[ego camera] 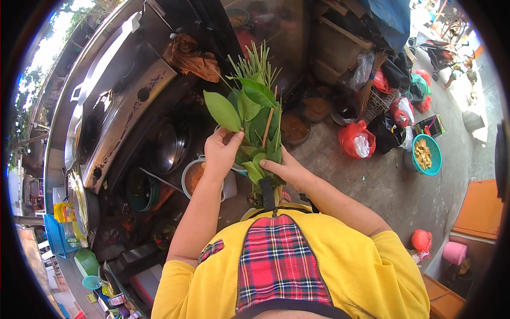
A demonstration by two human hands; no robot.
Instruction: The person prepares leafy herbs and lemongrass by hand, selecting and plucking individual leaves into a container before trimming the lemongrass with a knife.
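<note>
A leafy green bundle with many thin cut stalks fanning out at its far end stands before my body. My left hand pinches the base of a broad green leaf between thumb and fingers, at the bundle's left side. On the right side, my right hand holds the lower part of the bundle, its thumb over smaller leaves and its fingers hidden behind. A thin brown stick lies upright among the leaves.
To the left are a metal stove and a white-rimmed bucket. A brown cloth lies at the stove's far end. On the right floor sit a red plastic bag, dark bowls and a teal-rimmed bucket with yellowish pieces.
</note>
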